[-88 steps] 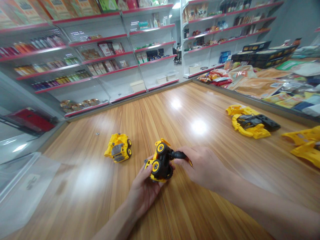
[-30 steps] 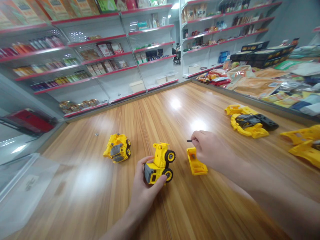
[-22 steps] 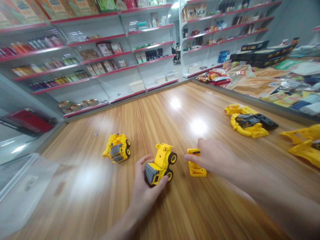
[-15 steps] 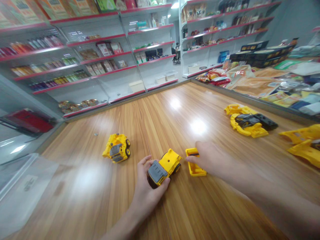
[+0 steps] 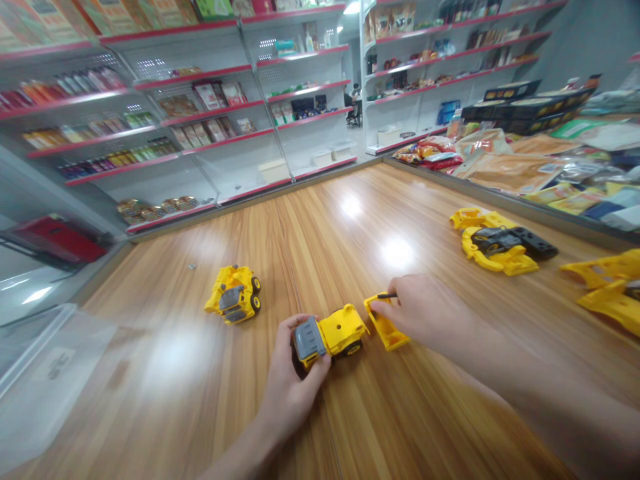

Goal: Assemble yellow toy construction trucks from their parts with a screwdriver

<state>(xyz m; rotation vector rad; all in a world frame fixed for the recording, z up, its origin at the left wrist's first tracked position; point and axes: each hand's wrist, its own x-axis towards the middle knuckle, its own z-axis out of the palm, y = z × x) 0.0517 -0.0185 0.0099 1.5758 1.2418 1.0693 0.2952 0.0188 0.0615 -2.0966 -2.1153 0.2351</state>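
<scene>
the toy truck (image 5: 340, 331) sits in the left hand (image 5: 289, 375), fingers and thumb clasped around its cab. just right of the truck, the right hand (image 5: 419, 307) pinches a yellow tray (image 5: 394, 339) and a dark stick (image 5: 387, 295). left of the truck stands another truck (image 5: 234, 295).

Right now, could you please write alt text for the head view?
The left hand grips a yellow toy truck at a wooden table; the right hand holds a thin dark rod by a hollow yellow part. Stocked shelves stand behind.
</scene>
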